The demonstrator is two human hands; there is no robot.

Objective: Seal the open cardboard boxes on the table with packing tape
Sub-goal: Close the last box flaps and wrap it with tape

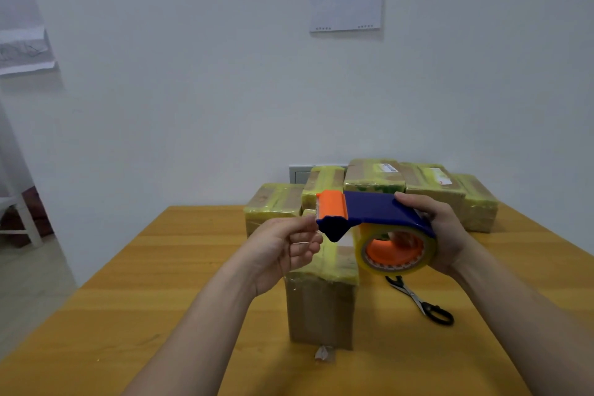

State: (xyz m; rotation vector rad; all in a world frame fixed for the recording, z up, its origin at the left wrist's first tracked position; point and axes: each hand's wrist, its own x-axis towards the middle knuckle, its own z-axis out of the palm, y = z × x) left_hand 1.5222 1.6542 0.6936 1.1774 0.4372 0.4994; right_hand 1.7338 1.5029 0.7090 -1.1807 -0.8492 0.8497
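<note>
At the wooden table, one cardboard box stands nearest me, its top already banded in yellowish tape. Above it, my left hand pinches the tape end at the mouth of the one tape dispenser, gripped in my right hand. One pair of scissors lies beside. Beyond, five boxes look sealed; little seems left.

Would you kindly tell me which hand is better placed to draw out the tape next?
Left: the left hand pinches the tape end at the tape dispenser's orange mouth; the right hand is busy gripping its body.
</note>
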